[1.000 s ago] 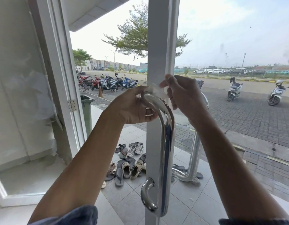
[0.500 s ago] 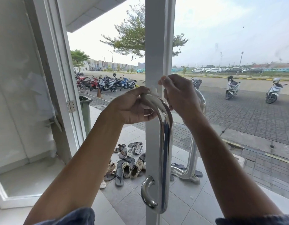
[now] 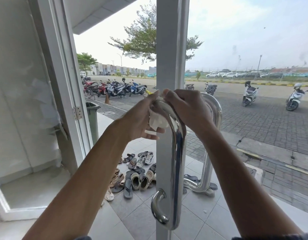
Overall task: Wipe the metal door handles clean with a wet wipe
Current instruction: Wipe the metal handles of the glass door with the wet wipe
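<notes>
Two hands at the near door handle's (image 3: 177, 153) top bend, left hand (image 3: 143, 118) fingers pinching the wet wipe (image 3: 156, 121) — right hand (image 3: 188, 108) fingers curled over the bar.

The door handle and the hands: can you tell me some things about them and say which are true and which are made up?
1. Both hands are up at the top bend of the near metal handle. True.
2. The left hand holds a white wipe against the handle. True.
3. The right hand is down at the bottom of the handle. False: it is at the top bend, across from the left hand.
4. A pile of shoes lies on the tiled floor outside. True.
5. The bin by the door frame is red. False: it is green.
</notes>
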### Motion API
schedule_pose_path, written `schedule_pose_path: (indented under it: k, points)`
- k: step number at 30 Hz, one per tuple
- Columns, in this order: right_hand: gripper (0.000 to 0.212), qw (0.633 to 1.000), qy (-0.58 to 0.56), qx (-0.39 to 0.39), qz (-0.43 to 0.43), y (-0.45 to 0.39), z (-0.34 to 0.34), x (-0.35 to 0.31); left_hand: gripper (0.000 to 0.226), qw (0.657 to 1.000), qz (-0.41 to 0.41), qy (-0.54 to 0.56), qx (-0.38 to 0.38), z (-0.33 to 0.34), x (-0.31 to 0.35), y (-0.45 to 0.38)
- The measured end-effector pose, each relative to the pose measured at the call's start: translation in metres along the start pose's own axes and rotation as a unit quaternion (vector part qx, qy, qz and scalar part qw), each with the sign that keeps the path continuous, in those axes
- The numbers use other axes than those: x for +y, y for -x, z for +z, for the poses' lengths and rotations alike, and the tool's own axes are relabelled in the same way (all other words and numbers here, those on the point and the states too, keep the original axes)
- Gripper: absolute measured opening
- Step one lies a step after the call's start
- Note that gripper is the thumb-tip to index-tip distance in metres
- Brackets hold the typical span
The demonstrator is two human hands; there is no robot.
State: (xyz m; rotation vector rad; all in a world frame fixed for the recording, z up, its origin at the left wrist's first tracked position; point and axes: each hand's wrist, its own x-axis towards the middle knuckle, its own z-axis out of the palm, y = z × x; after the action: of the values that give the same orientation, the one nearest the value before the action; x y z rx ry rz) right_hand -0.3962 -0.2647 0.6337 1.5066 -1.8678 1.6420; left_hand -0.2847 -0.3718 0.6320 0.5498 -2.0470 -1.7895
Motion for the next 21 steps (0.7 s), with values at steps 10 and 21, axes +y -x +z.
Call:
schedule_pose_path:
  k: [10,21]
  points:
    - [0.053,0.999,0.006,0.033,-0.018,-0.001,0.001,-0.003,0.067,0.985,0.023,-0.170,0.036,-0.020,0.007,-0.004]
    - [0.023,0.996,-0.058,0.071,0.010,0.000,0.009,-0.004,0.025,0.960,-0.053,0.254,-0.108,-0.013,0.015,-0.010]
